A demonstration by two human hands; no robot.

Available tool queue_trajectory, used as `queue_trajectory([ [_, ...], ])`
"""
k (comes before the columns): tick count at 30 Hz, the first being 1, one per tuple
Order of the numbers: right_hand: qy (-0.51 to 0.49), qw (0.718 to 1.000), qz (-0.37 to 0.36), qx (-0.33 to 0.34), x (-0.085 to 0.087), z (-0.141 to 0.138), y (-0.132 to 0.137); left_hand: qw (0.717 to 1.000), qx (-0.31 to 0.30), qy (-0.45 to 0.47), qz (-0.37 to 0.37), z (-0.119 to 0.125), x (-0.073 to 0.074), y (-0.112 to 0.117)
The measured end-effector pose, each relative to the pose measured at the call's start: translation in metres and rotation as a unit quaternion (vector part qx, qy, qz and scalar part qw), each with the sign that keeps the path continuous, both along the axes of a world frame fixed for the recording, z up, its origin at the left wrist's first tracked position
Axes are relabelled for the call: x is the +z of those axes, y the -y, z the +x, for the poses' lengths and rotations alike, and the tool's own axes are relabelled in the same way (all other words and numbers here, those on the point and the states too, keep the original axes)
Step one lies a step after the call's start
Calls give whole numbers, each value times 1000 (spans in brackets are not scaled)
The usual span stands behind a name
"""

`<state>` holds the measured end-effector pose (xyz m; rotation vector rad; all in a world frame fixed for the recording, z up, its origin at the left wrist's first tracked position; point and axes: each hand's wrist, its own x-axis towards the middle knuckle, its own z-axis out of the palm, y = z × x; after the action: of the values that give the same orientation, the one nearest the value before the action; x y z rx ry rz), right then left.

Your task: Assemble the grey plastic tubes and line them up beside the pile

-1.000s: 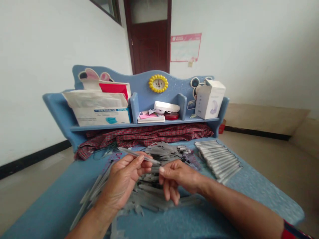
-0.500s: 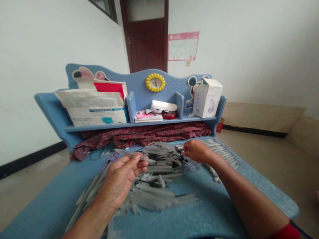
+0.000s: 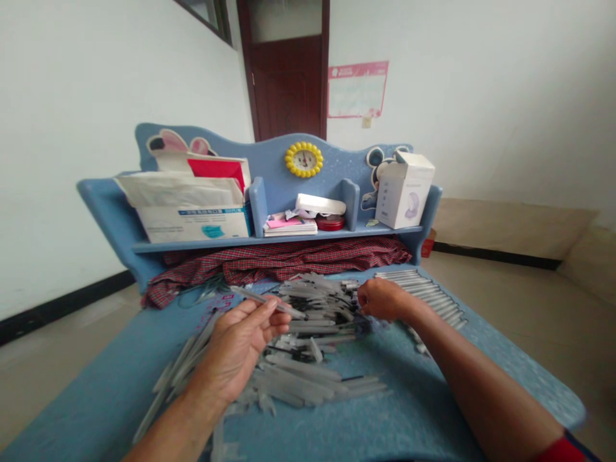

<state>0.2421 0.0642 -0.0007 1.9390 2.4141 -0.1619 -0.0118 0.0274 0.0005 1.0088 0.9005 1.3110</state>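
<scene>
My left hand (image 3: pixel 243 346) pinches a translucent pen barrel (image 3: pixel 251 296) between thumb and fingers, tilted down to the right above the pile. Beneath and beyond it spreads a heap of loose pen parts (image 3: pixel 308 375), grey-white barrels mixed with dark pieces. My right hand (image 3: pixel 385 299) is closed at the right edge of this heap; its fingertips face away, so whatever they grip is hidden. Just right of that hand, several pens (image 3: pixel 428 296) lie side by side in a neat row. More long barrels (image 3: pixel 166 382) lie left of my left forearm.
A blue shelf (image 3: pixel 206 245) stands across the back of the blue table (image 3: pixel 414 410). It bears a mask box (image 3: pixel 192 224), a white box (image 3: pixel 407 192), papers and a red tin (image 3: pixel 330 222). Checked cloth (image 3: pixel 298 256) is bunched under it. Small white pieces (image 3: pixel 419 345) lie below my right wrist.
The view has shifted slightly, moving the scene a little to the right. My left hand keeps the pen barrel, and my right hand stays at the heap's right edge, dipping slightly lower.
</scene>
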Motion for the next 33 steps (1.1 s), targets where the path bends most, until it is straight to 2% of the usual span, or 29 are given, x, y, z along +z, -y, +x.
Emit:
queue_trajectory([
  [14,6,1000,18,0,-5,4,-2,1000,-21,-8,-12,-1,-3,0],
  [21,-29,999,3,18,-6,1,-1,1000,-23,-10,-11,1,-3,1],
  [24,-74,996,-36,45,-4,-10,8,1000,-20,-11,-16,1,-2,2],
  [27,-188,971,-82,119,-4,-31,24,1000,-15,-8,-20,1,-2,3],
  [30,-213,961,-30,174,-7,-53,42,1000,-13,1,-16,1,-2,3],
  [33,-157,975,10,160,-11,-69,53,1000,-10,10,-13,1,-2,4],
])
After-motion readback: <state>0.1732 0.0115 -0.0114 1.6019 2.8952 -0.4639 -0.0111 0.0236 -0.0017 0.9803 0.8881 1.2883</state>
